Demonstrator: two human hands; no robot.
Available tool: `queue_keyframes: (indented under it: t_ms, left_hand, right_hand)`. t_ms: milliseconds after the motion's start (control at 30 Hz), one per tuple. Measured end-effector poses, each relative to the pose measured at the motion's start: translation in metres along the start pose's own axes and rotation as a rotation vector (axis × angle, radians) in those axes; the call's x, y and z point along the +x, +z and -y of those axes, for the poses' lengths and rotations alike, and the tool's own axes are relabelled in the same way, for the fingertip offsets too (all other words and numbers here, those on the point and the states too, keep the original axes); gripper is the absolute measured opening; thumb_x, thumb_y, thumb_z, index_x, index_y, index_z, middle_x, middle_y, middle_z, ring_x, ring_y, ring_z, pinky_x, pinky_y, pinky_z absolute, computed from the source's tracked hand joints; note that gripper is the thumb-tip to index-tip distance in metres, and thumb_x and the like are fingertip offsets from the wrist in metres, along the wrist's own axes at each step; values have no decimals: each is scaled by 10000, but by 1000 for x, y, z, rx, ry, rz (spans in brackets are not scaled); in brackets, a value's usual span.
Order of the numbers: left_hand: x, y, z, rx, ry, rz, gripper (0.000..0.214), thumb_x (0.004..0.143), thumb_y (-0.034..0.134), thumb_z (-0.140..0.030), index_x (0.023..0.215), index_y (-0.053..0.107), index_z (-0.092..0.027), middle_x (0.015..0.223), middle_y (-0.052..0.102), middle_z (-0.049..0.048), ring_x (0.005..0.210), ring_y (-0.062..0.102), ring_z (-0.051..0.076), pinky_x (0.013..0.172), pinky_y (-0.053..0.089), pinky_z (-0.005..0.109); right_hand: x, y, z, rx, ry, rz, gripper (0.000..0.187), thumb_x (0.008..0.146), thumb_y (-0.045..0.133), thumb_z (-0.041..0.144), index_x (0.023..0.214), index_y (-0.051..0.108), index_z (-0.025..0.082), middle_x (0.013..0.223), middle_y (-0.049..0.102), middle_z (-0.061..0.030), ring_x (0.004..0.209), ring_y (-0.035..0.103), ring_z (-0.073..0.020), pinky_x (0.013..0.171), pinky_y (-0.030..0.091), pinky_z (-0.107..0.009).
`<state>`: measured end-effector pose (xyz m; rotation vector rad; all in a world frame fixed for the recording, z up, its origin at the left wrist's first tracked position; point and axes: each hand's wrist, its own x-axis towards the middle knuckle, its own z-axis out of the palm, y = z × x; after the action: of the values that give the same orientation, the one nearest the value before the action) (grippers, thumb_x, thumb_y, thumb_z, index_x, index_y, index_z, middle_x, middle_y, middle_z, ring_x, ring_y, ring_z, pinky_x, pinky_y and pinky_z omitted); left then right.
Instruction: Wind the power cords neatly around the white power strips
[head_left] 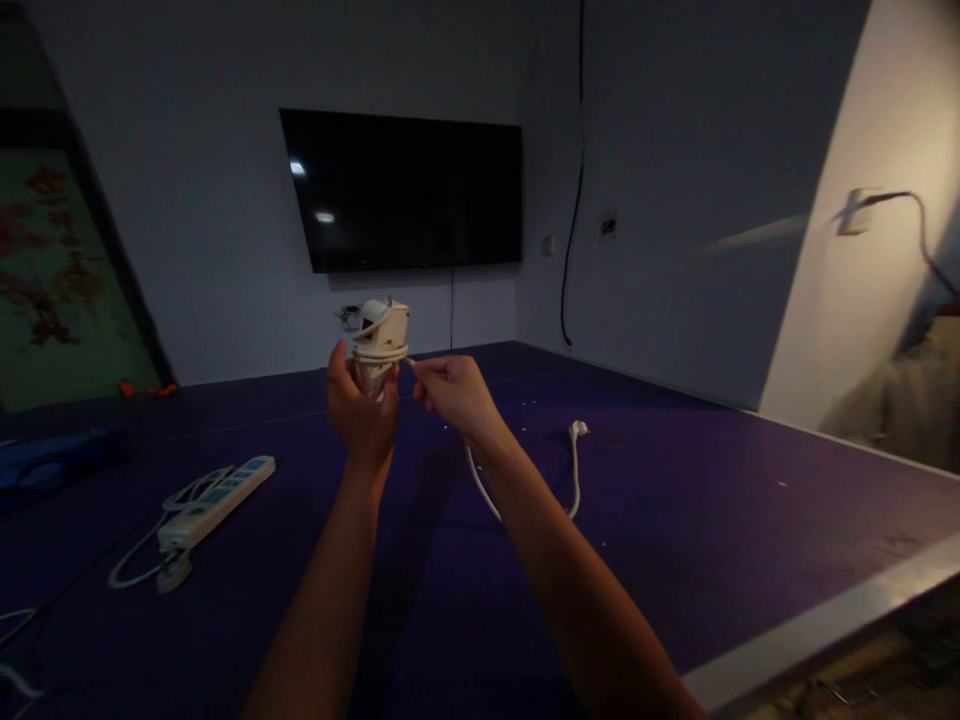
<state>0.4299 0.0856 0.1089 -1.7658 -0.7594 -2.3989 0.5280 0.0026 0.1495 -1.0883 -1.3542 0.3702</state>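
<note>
My left hand [363,412] is closed around the lower part of a white corded device [391,325], held up above the purple surface. Several turns of its white cord wrap around its middle, and another length crosses its top. Its exact kind is hard to make out. Just to the right, my right hand [459,392] pinches the white cord [484,490] close to the device. From there the cord hangs behind my right forearm and comes out again on the far side, ending in a white plug [578,430] above the surface.
On the left of the purple surface [675,480] lies a white power strip [217,500] with its cord bundled beside it. Blue cloth [56,455] and orange items [146,390] are farther left. A television [412,195] hangs on the wall; a black cable [576,210] dangles nearby.
</note>
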Motion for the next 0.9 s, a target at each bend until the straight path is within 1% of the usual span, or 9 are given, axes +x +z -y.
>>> queue_keyframes:
  t_ms: [100,267,367,433,533,667,733,800,900]
  left_hand:
    - [-2,0,0,15,23,-24,781,658,779,-331,1331,406,-195,1177,598,156,1097,579,306,952,447,485]
    - [-2,-1,-6,18,22,-50,826,678,773,-365,1377,359,-219,1159,618,134,1083,583,312,933,457,479]
    - [-3,0,-7,39,32,-60,794,704,756,-379,1382,368,-232,1152,622,128,1054,583,300,902,470,458]
    - [-5,1,-5,74,60,-81,764,713,749,-375,1373,391,-228,1133,627,128,1016,584,287,872,480,441]
    - [-9,4,0,143,107,-83,725,734,722,-393,1358,415,-187,1056,643,130,931,591,264,819,489,414]
    - [-15,9,4,111,134,-37,665,728,712,-436,1293,477,-176,920,651,96,873,591,239,793,484,367]
    - [-18,12,2,78,141,-9,621,728,707,-445,1257,511,-186,904,657,90,869,590,231,791,482,352]
    - [-20,15,0,43,156,25,543,768,670,-435,1231,536,-186,895,669,90,873,593,223,797,478,341]
    - [-24,19,-4,7,213,78,449,831,601,-396,1219,559,-174,935,686,111,892,602,217,815,470,335]
  right_hand:
    - [-2,3,3,31,-10,-7,295,831,491,219,569,599,138,494,556,15,388,409,-55,406,271,-181]
    - [-4,2,4,45,-47,4,287,822,482,216,576,605,137,507,570,6,392,416,-64,409,267,-188]
    - [-4,6,0,28,-116,8,275,828,498,255,629,643,134,560,604,-12,444,470,-77,433,294,-187]
    - [-5,10,-2,4,-138,-12,262,818,545,317,683,675,134,593,624,-23,507,524,-97,458,316,-189]
    - [-8,16,-3,-90,-113,-103,298,758,640,420,677,688,136,577,614,-30,555,549,-124,472,314,-201]
    - [-12,20,-1,-234,-45,-272,394,700,673,518,560,634,151,500,529,-13,495,476,-115,450,245,-223]
    - [-12,19,-1,-258,-21,-334,420,695,666,542,533,607,160,489,503,-7,478,444,-108,450,236,-228]
    - [-11,17,-3,-272,6,-380,420,691,668,548,534,598,165,491,500,-7,475,434,-107,449,236,-229]
    - [-6,11,-9,-262,38,-402,402,686,681,540,573,618,160,513,527,-17,497,458,-115,441,238,-224]
